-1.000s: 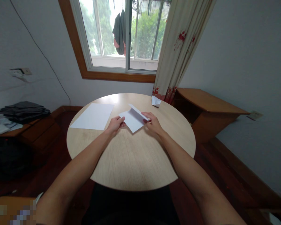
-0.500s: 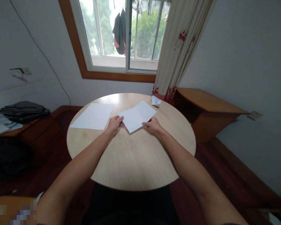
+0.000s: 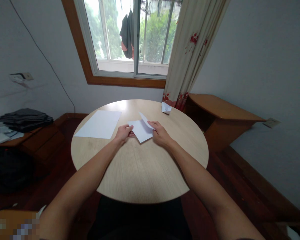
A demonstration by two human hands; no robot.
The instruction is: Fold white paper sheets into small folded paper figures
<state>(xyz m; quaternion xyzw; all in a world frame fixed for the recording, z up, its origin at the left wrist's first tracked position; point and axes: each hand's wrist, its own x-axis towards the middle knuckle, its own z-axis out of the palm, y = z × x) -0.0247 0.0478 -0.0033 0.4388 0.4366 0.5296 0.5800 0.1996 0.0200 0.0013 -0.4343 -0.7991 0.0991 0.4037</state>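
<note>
On the round desk (image 3: 140, 173) we find the white sheet (image 3: 141, 131), just beyond centre. Our left hand (image 3: 123, 133) pinches its left edge, while our right hand (image 3: 160, 135) grips the right flap, lifted and bent over; a second sheet (image 3: 98, 124) lies flat to the left.

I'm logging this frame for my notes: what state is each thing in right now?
held sheet: right part folded up, flap raised
left hand: pinching the held sheet's left corner
right hand: holding the raised flap
flat sheet: unfolded, lying flat on the table
small folded paper: folded, at the table's far edge
curtain: drawn aside
</note>
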